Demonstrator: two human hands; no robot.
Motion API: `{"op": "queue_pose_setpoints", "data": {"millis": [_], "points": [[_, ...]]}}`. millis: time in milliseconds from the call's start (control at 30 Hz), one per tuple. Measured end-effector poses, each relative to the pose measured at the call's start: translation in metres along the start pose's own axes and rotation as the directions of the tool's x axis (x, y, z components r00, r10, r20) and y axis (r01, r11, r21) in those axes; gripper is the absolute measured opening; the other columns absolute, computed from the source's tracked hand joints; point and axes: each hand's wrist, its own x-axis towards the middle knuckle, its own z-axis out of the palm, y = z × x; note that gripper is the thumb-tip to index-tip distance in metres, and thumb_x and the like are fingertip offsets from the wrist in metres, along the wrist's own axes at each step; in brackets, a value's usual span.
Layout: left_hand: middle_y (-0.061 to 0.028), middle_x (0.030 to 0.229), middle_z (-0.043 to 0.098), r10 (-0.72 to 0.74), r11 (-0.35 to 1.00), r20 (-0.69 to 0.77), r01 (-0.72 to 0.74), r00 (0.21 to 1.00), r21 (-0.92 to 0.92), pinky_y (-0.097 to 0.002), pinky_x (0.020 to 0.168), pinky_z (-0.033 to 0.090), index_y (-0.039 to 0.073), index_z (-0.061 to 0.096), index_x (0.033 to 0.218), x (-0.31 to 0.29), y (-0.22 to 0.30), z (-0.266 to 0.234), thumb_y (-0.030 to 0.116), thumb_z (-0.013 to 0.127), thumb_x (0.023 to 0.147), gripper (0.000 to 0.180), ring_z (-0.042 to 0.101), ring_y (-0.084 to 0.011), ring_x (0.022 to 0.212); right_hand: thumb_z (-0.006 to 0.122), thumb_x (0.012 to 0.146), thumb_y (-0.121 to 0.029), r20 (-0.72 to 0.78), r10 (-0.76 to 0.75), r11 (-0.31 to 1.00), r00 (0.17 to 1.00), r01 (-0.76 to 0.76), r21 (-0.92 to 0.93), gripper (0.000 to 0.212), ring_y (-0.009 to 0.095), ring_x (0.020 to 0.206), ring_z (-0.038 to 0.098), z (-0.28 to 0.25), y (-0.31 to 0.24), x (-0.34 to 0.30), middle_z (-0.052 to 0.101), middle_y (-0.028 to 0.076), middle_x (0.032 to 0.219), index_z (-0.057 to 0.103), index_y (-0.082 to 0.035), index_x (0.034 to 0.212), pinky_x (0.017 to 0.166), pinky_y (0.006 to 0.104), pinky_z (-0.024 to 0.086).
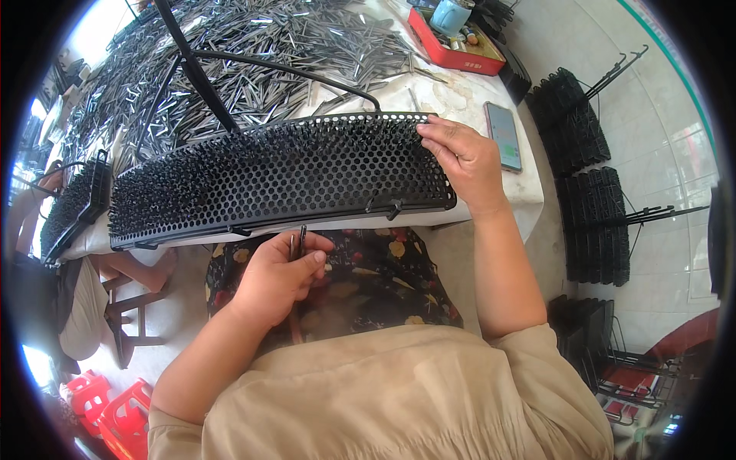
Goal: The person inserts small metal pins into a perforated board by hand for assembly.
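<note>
A long black perforated rack lies tilted across the near edge of the table. Many small dark pieces stick up from its holes, densest at the left end; bare holes show in the middle and right. At the rack's upper right corner is my right hand, its fingers pressed together against the perforated face; whatever they pinch is too small to make out. Below the rack's front edge, my left hand is closed around a few thin black strips, whose ends poke out between thumb and fingers.
A large heap of dark strips covers the far table. A black metal rod frame rises behind the rack. On the right lie a phone and a red tray with a blue mug. Another person's arm shows at left, by a similar rack.
</note>
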Motion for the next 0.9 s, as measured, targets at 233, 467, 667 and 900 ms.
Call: {"op": "queue_pose_setpoints", "data": {"millis": [233, 467, 667, 900], "points": [[-0.0026, 0.081, 0.061, 0.0, 1.0, -0.006, 0.0, 1.0, 0.012, -0.0178, 0.045, 0.03, 0.002, 0.062, 0.109, -0.001, 0.001, 0.0, 0.004, 0.06, 0.096, 0.013, 0.046, -0.0036, 0.058, 0.076, 0.078, -0.004, 0.038, -0.047, 0.999, 0.998, 0.048, -0.014, 0.02, 0.026, 0.101, 0.07, -0.002, -0.003, 0.001, 0.074, 0.009, 0.095, 0.075, -0.01, 0.097, 0.087, 0.0356, 0.055], [-0.0025, 0.08, 0.061, 0.002, 1.0, 0.003, -0.002, 1.0, 0.011, -0.018, 0.045, 0.03, 0.002, 0.062, 0.108, -0.001, 0.003, -0.001, 0.004, 0.061, 0.095, 0.013, 0.044, -0.0031, 0.056, 0.074, 0.083, -0.002, 0.036, 0.091, 0.996, 0.995, -0.09, -0.025, 0.023, 0.022, 0.105, 0.07, -0.004, 0.003, -0.001, 0.074, 0.012, 0.105, 0.075, -0.008, 0.104, 0.086, 0.0294, 0.055], [-0.0029, 0.08, 0.061, -0.005, 1.0, 0.002, 0.005, 1.0, -0.002, -0.0183, 0.045, 0.029, 0.003, 0.062, 0.108, 0.0, 0.004, 0.001, 0.004, 0.06, 0.096, 0.012, 0.042, -0.0028, 0.055, 0.074, 0.082, -0.007, 0.003, 0.161, 0.986, 0.987, -0.161, 0.053, 0.019, 0.027, 0.108, 0.068, -0.004, 0.007, -0.006, 0.074, 0.014, 0.101, 0.076, -0.008, 0.101, 0.086, 0.034, 0.054], [-0.0027, 0.08, 0.061, 0.004, 1.0, -0.01, -0.004, 1.0, -0.02, -0.0182, 0.046, 0.03, 0.003, 0.062, 0.108, -0.001, 0.004, -0.003, 0.005, 0.061, 0.096, 0.012, 0.043, -0.003, 0.056, 0.079, 0.072, -0.008, 0.089, -0.221, 0.975, 0.971, 0.223, -0.02, 0.025, 0.028, 0.1, 0.061, -0.001, -0.054, -0.017, 0.069, 0.005, 0.102, 0.075, -0.011, 0.096, 0.09, 0.0375, 0.049]]}}
